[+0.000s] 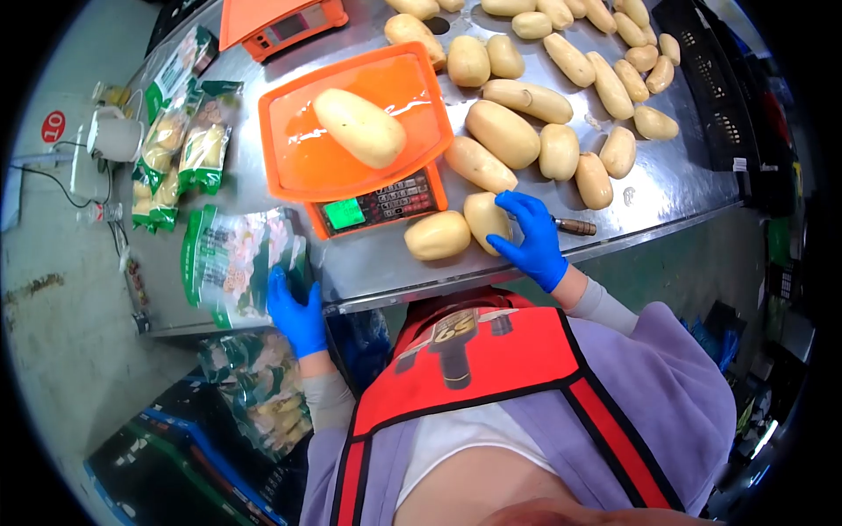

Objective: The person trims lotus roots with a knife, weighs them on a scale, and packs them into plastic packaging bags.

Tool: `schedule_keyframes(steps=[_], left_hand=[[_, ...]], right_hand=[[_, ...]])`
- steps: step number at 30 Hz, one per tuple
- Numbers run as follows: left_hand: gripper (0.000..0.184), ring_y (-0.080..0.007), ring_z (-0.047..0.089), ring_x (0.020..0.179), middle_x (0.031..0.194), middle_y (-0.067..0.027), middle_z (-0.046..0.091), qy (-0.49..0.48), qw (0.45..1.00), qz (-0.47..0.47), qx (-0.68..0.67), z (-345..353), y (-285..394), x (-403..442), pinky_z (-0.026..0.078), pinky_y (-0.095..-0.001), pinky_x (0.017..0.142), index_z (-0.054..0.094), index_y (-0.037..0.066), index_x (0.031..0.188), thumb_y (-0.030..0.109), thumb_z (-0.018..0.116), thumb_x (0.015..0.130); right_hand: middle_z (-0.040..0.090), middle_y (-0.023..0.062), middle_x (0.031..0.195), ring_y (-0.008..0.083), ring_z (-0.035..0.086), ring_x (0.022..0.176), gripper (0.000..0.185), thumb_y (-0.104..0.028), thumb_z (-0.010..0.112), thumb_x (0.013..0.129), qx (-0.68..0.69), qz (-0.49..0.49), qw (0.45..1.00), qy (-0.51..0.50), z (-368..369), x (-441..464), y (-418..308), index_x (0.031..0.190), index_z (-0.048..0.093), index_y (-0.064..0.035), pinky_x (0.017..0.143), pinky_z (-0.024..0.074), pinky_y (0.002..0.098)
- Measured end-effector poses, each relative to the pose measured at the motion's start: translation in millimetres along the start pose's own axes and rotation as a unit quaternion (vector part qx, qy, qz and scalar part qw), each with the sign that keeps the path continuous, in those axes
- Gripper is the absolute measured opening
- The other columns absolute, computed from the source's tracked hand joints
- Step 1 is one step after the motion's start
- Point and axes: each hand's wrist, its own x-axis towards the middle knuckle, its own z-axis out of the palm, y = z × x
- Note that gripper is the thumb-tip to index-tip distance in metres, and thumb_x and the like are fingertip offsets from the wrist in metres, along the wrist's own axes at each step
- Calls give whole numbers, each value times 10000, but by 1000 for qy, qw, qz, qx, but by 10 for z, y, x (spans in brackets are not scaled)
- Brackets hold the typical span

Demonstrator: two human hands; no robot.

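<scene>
My left hand (296, 314), in a blue glove, lies at the right edge of a flat green and white plastic bag (235, 267). Its fingertips touch the bag, with the thumb held apart. My right hand (533, 244), also gloved in blue, has its thumb and fingers around a pale peeled lotus root piece (482, 221) near the table's front edge. Another lotus root piece (438, 236) lies just left of it. Beside the right hand a brown handle (575, 227) sticks out; its other end is hidden. An orange scale (289, 167) bears a large lotus root piece (360, 128).
Many more lotus root pieces (502, 134) spread over the metal table (645, 210). Filled bags (203, 145) lie at the left, and a second orange scale (285, 26) stands behind. A black crate (693, 79) borders the right. Below left, packed bags (263, 394) sit by dark crates.
</scene>
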Motion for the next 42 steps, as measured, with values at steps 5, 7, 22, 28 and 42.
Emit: schedule_keyframes(steps=[5,7,22,28,42], left_hand=[[682,-367,485,1123,1256,-206,494,-26,997,-13,74,-17,-46,-26,390,-419,958,486,-19,1236,174,777,649],[682,-367,487,1114,1253,-197,498,-34,995,-22,88,-9,-35,-35,387,-418,954,493,-13,1230,191,780,646],[411,-333,557,1054,1164,-180,584,-35,998,-35,-27,22,-305,-2,421,-397,925,575,-8,1134,155,673,769],[271,-337,597,980,1078,-196,618,11,1000,-2,15,68,-325,22,456,-395,878,632,-12,1043,112,582,807],[338,-312,565,1067,1153,-198,585,2,984,-59,-170,-50,-336,-39,427,-367,936,591,-27,1086,143,649,800]], right_hand=[[504,147,1224,327,472,1134,613,-230,726,675,-22,-93,987,-126,239,43,-291,1234,501,-121,943,374,460],[418,160,1322,313,426,1198,712,-198,709,667,-106,-136,963,-207,441,107,-421,1313,414,-144,1001,291,528],[588,68,1075,141,548,1008,393,-294,497,917,700,365,600,-130,133,710,-886,1209,506,-33,884,434,283],[572,73,1128,151,526,1059,430,-270,506,919,575,118,803,-99,-21,1312,-991,1251,462,1,876,435,297],[581,231,1144,346,569,1047,644,-487,627,804,30,-50,991,121,504,2345,-163,1224,518,-11,877,446,378]])
